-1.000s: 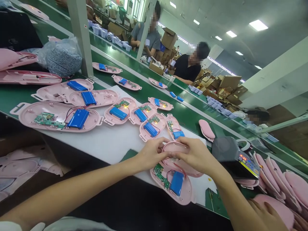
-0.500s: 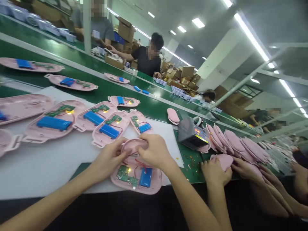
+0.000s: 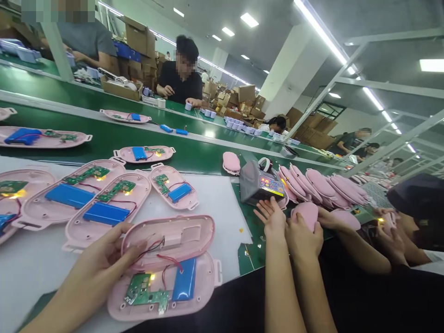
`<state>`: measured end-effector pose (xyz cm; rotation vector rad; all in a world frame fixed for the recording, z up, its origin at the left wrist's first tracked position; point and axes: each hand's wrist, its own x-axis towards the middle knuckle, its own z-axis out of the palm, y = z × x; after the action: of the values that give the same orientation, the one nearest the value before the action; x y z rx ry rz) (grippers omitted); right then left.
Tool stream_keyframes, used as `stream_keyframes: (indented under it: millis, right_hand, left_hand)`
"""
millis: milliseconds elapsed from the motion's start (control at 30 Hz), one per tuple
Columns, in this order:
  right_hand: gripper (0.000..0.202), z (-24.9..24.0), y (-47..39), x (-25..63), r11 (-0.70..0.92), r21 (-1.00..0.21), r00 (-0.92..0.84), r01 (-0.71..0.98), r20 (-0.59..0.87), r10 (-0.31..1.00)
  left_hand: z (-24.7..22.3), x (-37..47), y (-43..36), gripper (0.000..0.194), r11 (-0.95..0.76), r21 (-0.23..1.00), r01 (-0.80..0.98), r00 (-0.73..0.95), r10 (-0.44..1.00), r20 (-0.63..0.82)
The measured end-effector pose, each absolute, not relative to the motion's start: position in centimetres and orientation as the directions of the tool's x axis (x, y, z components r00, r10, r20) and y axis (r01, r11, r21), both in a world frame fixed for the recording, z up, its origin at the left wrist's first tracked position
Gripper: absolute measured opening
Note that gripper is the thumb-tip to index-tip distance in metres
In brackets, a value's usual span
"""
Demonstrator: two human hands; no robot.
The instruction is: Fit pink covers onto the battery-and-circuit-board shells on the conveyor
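My left hand grips the left end of a pink cover, tilted with its inner side showing. Thin wires run from this cover to a pink shell below it. The shell holds a blue battery and a green circuit board with a lit yellow light. My right hand, palm up with fingers spread, holds nothing and is just in front of a grey box-shaped device with a lit red display.
Several open pink shells with batteries and boards lie at left on a white sheet. Closed pink cases stand in a row at right. A co-worker's hand holds a pink piece close to my right arm.
My right hand has let go of the pink cover and moved right to the grey device, fingers opened. My left hand still holds the cover, now lower left. The view has shifted right.
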<state>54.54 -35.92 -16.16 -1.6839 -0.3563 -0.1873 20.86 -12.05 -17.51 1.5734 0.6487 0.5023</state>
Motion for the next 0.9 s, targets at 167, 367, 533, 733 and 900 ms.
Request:
stream_keyframes:
  millis: [167,367,533,733,900]
  right_hand:
    - [0.055,-15.4,-38.5,54.0,0.039,-0.988,0.981,0.148,0.152,0.123]
    - [0.024,-13.7,-29.8,44.0,0.058,-0.893,0.794,0.446,0.425,0.436]
    - [0.019,-9.8,-23.6,36.6,0.121,-0.449,0.019,0.885,0.295,0.955]
    - [0.017,-12.1,-21.2,35.7,0.083,-0.139,-0.041,0.987,0.282,0.958]
    - [0.018,-12.1,-20.9,35.4,0.013,-0.039,0.002,0.999,0.363,0.932]
  left_hand:
    - [-17.4,20.8,-12.2,0.031,0.001,0.990,0.139,0.701,0.706,-0.099]
    - [-17.0,20.7,-12.3,0.028,0.050,0.999,-0.011,0.756,0.654,-0.025]
    - [-17.3,20.7,-12.3,0.024,0.156,0.983,-0.101,0.788,0.615,-0.017]
    - [-17.3,20.6,-12.4,0.012,0.171,0.975,-0.144,0.798,0.603,0.012]
    - [-17.2,20.3,-12.4,0.007,0.044,0.992,-0.120,0.786,0.614,0.068]
